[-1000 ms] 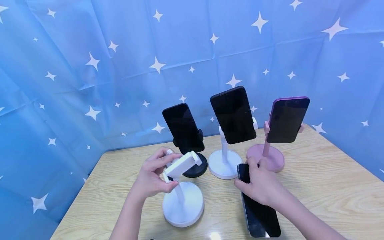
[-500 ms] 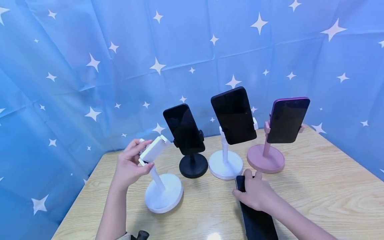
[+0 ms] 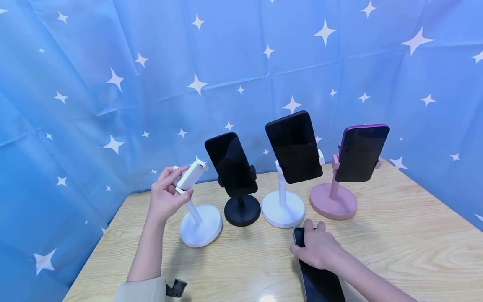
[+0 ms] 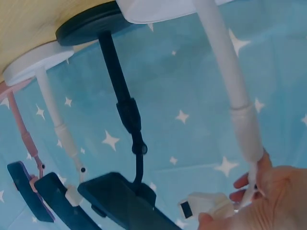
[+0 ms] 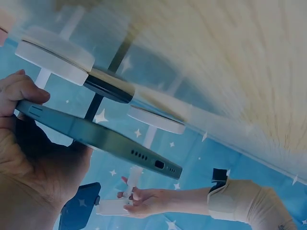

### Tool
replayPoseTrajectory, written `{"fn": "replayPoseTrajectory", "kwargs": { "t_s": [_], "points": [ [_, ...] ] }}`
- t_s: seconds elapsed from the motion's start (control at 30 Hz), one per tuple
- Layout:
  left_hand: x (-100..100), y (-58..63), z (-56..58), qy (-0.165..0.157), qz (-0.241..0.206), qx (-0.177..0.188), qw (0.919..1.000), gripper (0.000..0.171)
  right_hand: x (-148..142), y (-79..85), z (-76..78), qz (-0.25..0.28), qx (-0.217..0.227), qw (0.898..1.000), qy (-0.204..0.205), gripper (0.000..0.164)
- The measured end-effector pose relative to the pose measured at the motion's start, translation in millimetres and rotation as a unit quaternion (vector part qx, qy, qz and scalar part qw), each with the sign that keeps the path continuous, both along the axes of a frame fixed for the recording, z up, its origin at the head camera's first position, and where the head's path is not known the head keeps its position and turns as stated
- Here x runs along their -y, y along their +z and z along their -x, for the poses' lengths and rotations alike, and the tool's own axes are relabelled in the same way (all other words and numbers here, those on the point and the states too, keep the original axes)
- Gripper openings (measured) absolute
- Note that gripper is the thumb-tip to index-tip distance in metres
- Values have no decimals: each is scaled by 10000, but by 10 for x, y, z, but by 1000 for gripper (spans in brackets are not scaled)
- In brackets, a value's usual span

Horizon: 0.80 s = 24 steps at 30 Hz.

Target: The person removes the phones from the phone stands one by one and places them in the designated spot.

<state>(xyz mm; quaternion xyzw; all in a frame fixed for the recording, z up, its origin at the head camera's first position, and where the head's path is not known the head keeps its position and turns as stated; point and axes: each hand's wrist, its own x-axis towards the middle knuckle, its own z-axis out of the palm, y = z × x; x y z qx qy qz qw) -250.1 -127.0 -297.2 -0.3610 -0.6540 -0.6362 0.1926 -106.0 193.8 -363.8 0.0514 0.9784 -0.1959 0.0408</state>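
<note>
At the left, my left hand (image 3: 165, 197) grips the clamp head (image 3: 191, 176) of a white phone stand (image 3: 201, 227), its thumb below and fingers above. No phone sits in that clamp. In the left wrist view the stand's white post (image 4: 225, 62) runs from the round base down to the hand. My right hand (image 3: 320, 248) holds a dark phone (image 3: 323, 285) by its far end, screen up and low over the table. The right wrist view shows the phone's side edge (image 5: 96, 136) with speaker holes and a port, the thumb and fingers around the other end.
Behind stand a black stand (image 3: 242, 211), a white stand (image 3: 283, 209) and a pink stand (image 3: 333, 202), each clamping a dark-screened phone. A starry blue cloth (image 3: 158, 100) hangs behind the wooden table (image 3: 234, 272). A black camera mount (image 3: 176, 288) is on the left wrist.
My left hand has moved the white stand left and back, out from in front of the black stand. My right hand has drawn the phone slightly toward the front.
</note>
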Motion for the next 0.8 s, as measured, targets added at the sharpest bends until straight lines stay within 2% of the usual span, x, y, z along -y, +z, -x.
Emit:
{"fn": "replayPoseTrajectory", "kwargs": {
  "t_s": [0.1,0.27,0.53,0.67,0.8],
  "points": [
    [-19,-15,50,248,109,61,9996,51,2,-20,9,14,141,9999,18,80],
    [-40,-14,120,452,182,183,9986,51,-4,-51,12,45,247,9997,18,79],
    [-76,-7,225,450,454,336,9974,51,-17,-62,57,-7,345,9994,17,82],
    [-69,-10,246,524,720,428,9951,50,-16,-76,58,-25,438,9990,47,81],
    [-57,-7,259,424,867,516,9940,51,-19,-103,51,-91,452,9989,56,78]
  ]
}}
